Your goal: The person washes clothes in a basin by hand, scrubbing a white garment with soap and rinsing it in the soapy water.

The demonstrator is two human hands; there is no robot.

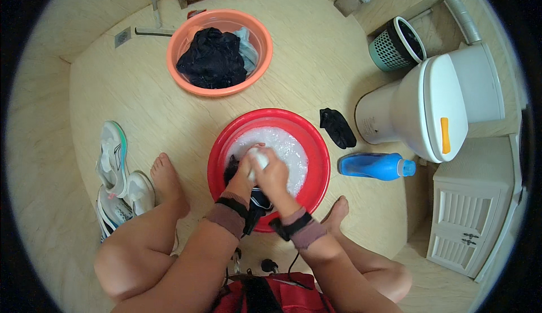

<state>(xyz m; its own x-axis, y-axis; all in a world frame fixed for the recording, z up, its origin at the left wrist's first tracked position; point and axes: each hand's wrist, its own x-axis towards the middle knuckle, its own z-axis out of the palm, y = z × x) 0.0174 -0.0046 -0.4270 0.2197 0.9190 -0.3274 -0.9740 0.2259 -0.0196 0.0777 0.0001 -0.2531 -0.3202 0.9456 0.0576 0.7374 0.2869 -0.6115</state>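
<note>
Above the soapy water of a red basin, my two hands are pressed together around a small white thing; whether it is cloth, soap or lather I cannot tell. My left hand closes on it from the left, partly hidden. From the other side, the fingers of my right hand are closed over it. White foam covers much of the water. Dark cloth with white stripes lies under my wrists, against the basin's near side.
Beyond the basin is an orange tub of dark and light-blue clothes. A black sock-like cloth and a blue detergent bottle lie to the right, near a toilet and a bin. Shoes stand left of my foot.
</note>
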